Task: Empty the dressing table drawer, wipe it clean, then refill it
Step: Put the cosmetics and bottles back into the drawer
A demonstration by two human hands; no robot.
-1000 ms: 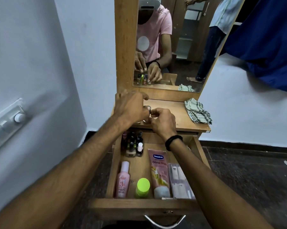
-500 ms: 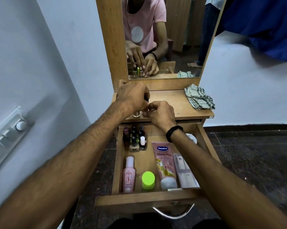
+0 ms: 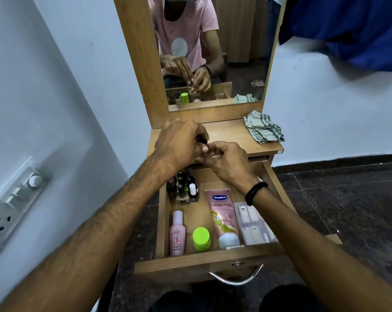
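The open wooden drawer (image 3: 190,260) holds several nail polish bottles (image 3: 186,188), a pink bottle (image 3: 177,235), a green-capped jar (image 3: 201,238), a pink Vaseline tube (image 3: 223,215) and a clear pouch (image 3: 253,224). Above the front edge of the table top (image 3: 226,131), my left hand (image 3: 179,143) grips the black cap of a small bottle (image 3: 202,141). My right hand (image 3: 226,163) pinches the same bottle from the right; its body is hidden behind my fingers. The mirror (image 3: 213,52) reflects both hands on this bottle.
A folded checked cloth (image 3: 263,129) lies on the right of the table top. In the mirror, a small bottle and a green-capped item stand on the top behind my left hand. A switchboard (image 3: 12,206) is on the left wall. Blue fabric (image 3: 348,25) hangs upper right.
My view has tilted down, showing more of the drawer front and its handle. Both hands stay together on the small bottle at the table top's front edge.
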